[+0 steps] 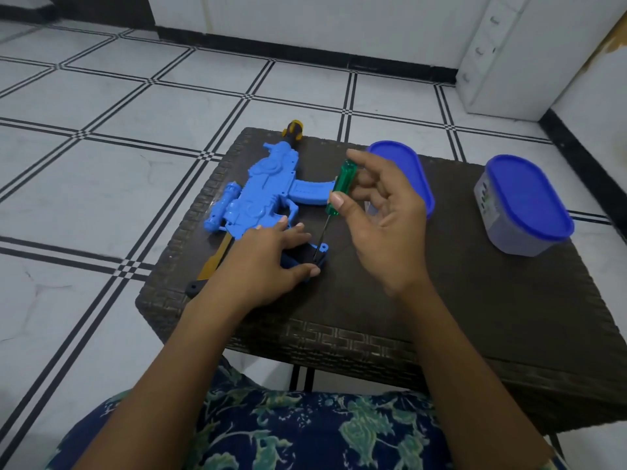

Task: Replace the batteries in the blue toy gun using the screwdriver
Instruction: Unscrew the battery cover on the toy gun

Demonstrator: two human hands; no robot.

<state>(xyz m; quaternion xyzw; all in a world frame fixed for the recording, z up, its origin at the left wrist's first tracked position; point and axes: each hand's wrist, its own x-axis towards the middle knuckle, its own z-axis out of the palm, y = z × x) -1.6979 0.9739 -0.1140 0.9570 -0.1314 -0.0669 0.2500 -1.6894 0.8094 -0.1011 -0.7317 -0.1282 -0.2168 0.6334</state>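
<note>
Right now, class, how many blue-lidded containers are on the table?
2: one container partly hidden behind the right hand; the other container near the right edge of the table.

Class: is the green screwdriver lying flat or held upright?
Held nearly upright: the right hand pinches the green screwdriver by its handle, tip down at the blue toy gun.

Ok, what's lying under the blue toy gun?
A yellow strip sticks out beside the left hand; a black-and-yellow handle shows at its far end. The blue toy gun hides whether they join.

White tiled floor with black lines, dark woven table, white cabinet beyond
</note>
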